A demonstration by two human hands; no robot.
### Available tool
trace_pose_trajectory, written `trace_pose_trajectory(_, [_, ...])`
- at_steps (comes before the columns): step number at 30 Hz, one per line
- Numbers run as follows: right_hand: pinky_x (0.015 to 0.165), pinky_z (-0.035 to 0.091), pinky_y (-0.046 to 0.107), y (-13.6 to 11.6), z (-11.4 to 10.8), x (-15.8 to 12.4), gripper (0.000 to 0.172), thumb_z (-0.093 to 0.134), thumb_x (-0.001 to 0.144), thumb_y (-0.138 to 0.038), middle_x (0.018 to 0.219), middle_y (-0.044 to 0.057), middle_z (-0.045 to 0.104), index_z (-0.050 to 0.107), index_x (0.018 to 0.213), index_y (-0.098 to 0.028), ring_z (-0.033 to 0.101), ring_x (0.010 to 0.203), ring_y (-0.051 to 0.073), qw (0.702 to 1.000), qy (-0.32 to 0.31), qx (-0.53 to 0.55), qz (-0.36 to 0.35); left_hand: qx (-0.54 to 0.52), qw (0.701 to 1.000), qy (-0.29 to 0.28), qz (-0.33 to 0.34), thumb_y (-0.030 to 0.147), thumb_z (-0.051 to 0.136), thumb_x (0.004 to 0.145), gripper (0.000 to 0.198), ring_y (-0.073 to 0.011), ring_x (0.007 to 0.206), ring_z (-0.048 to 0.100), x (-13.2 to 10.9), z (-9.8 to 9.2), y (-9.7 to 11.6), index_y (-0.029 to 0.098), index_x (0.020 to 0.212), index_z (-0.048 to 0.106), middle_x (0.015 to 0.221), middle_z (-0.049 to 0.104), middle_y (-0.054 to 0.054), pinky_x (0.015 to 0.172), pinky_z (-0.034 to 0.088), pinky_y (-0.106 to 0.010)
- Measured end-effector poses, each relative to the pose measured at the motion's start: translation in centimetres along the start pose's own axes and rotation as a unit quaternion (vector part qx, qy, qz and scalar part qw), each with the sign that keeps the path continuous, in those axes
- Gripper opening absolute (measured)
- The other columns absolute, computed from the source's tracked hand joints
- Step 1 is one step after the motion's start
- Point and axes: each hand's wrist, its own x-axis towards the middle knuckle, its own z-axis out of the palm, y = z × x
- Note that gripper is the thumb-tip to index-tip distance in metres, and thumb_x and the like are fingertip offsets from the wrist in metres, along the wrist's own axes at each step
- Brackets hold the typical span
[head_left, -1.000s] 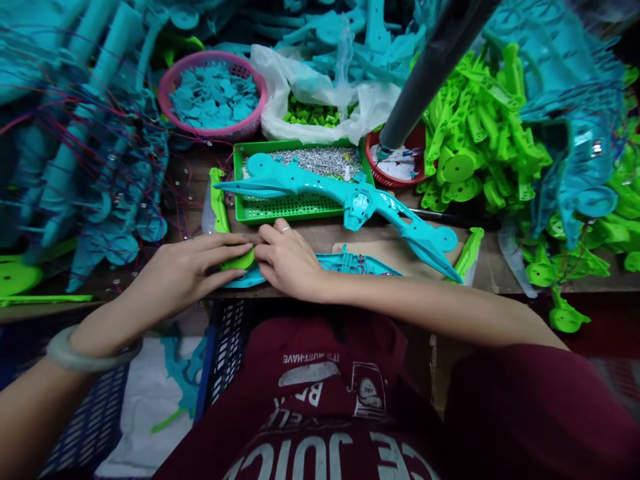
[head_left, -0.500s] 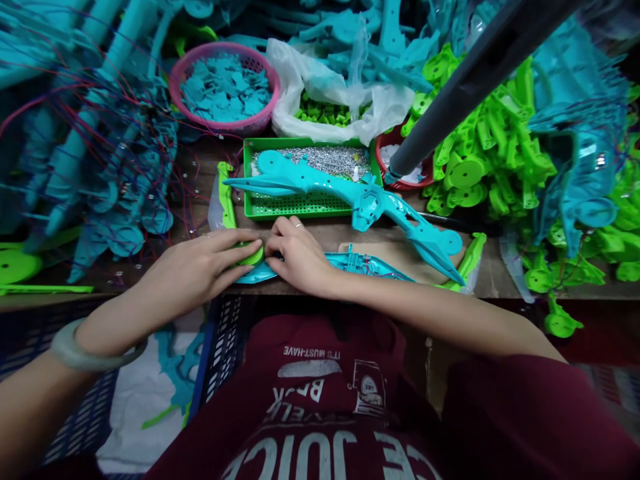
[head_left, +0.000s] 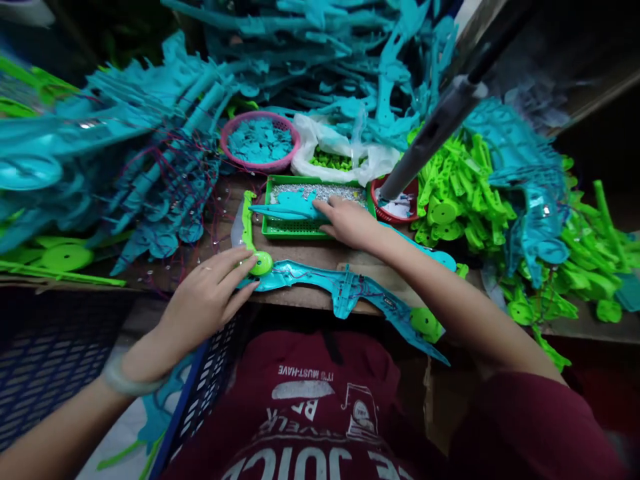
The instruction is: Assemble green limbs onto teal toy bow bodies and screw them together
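A blue plastic shell half (head_left: 295, 273) lies open side up along the bench edge, with thin wires inside and a green arm piece at each end. My left hand (head_left: 210, 287) holds its left end, fingers over the round disc of the green arm piece (head_left: 262, 264) and thumb at the near side. A matching blue shell half (head_left: 293, 205) lies across the green tray (head_left: 295, 235). My right hand (head_left: 353, 223) grips it near the middle; the hand and forearm hide much of it.
Small metal screws (head_left: 345, 192) fill part of the tray. Behind stand a pink basket (head_left: 227, 150) of blue pieces, a white plastic bag (head_left: 385, 163) of green pieces and a red basket (head_left: 411, 219). Piles of blue shells (head_left: 170, 133) and green parts (head_left: 475, 180) flank the bench.
My right hand has left the green disc and reached up and right to the blue shell half over the tray. My left hand stays at the disc. The view has tilted and shifted.
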Motion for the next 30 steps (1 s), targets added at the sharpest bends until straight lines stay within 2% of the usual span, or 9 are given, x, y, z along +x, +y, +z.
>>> trace_pose_trajectory(2, [0.08,0.044,0.038,0.5,-0.1,-0.1,0.048,0.049,0.095,-0.018,0.111,0.016,0.06,0.046,0.142,-0.015,0.056,0.09,0.027,1.0,0.01,0.001,-0.009,-0.01,0.994,0.081,-0.07,0.027,0.053,0.098,0.043,-0.031,0.128,0.053,-1.9,0.5,0.6,0.023,0.141,0.047,0.137,0.055,-0.015,0.108,0.046,-0.05])
trace_pose_trajectory(4, [0.082,0.045,0.039,0.7,-0.8,-0.6,0.05,0.045,0.095,-0.016,0.111,0.017,0.059,0.044,0.145,-0.013,0.056,0.092,0.028,0.998,0.049,0.022,-0.026,-0.021,0.978,0.138,-0.155,0.027,0.056,0.097,0.043,-0.032,0.127,0.053,-3.5,1.2,1.3,0.023,0.139,0.048,0.133,0.053,-0.016,0.106,0.047,-0.051])
trace_pose_trajectory(7, [0.085,0.049,0.042,-0.2,-1.8,-2.2,0.052,0.047,0.098,-0.022,0.112,0.016,0.057,0.041,0.149,-0.016,0.056,0.097,0.028,0.985,0.101,0.098,-0.097,-0.084,0.948,0.161,-0.26,0.033,0.055,0.097,0.044,-0.0321,0.124,0.053,-4.6,2.3,1.7,0.02,0.138,0.046,0.131,0.051,-0.017,0.099,0.052,-0.049])
trace_pose_trajectory(10, [0.082,0.053,0.04,-2.2,-1.9,-3.9,0.047,0.047,0.101,-0.027,0.109,0.014,0.058,0.045,0.147,-0.02,0.059,0.094,0.025,0.968,0.061,0.161,-0.18,-0.177,0.914,0.173,-0.32,0.036,0.051,0.097,0.043,-0.0266,0.112,0.06,-4.6,2.9,1.4,0.018,0.135,0.047,0.127,0.053,-0.015,0.09,0.057,-0.043])
trace_pose_trajectory(14, [0.082,0.056,0.04,-4.4,-0.9,-4.9,0.045,0.046,0.101,-0.025,0.109,0.014,0.059,0.046,0.146,-0.02,0.062,0.095,0.024,0.968,0.005,0.161,-0.191,-0.317,0.857,0.159,-0.373,0.04,0.053,0.094,0.044,-0.0239,0.106,0.065,-4.1,3.3,0.7,0.018,0.132,0.05,0.124,0.061,-0.013,0.088,0.058,-0.04])
trace_pose_trajectory(19, [0.084,0.058,0.044,-4.5,0.0,-4.5,0.048,0.048,0.101,-0.026,0.112,0.015,0.06,0.043,0.149,-0.022,0.062,0.099,0.026,0.973,0.007,0.14,-0.181,-0.461,0.773,0.172,-0.401,0.042,0.058,0.091,0.041,-0.0242,0.107,0.068,-4.0,4.0,0.6,0.019,0.125,0.056,0.12,0.069,-0.011,0.094,0.055,-0.042])
trace_pose_trajectory(22, [0.086,0.059,0.044,-4.6,-0.1,-4.8,0.05,0.048,0.102,-0.027,0.114,0.014,0.06,0.04,0.151,-0.024,0.063,0.101,0.026,0.975,0.001,0.135,-0.176,-0.497,0.741,0.189,-0.409,0.042,0.06,0.09,0.041,-0.0238,0.103,0.069,-4.1,4.3,0.8,0.019,0.124,0.057,0.113,0.072,-0.009,0.093,0.056,-0.041])
trace_pose_trajectory(26, [0.082,0.06,0.043,-5.2,-1.4,-5.5,0.049,0.045,0.103,-0.027,0.111,0.015,0.06,0.04,0.151,-0.022,0.065,0.097,0.027,0.98,-0.029,0.079,-0.179,-0.536,0.705,0.199,-0.42,0.042,0.06,0.088,0.038,-0.0245,0.103,0.071,-4.5,4.2,1.4,0.019,0.119,0.06,0.113,0.073,-0.009,0.091,0.057,-0.039])
trace_pose_trajectory(30, [0.082,0.06,0.044,-5.8,-3.1,-5.6,0.049,0.044,0.103,-0.03,0.107,0.015,0.061,0.041,0.15,-0.017,0.064,0.094,0.027,0.979,-0.074,0.032,-0.185,-0.544,0.696,0.186,-0.43,0.043,0.062,0.088,0.036,-0.0236,0.097,0.072,-4.5,3.8,1.5,0.021,0.118,0.061,0.102,0.074,-0.007,0.085,0.059,-0.035])
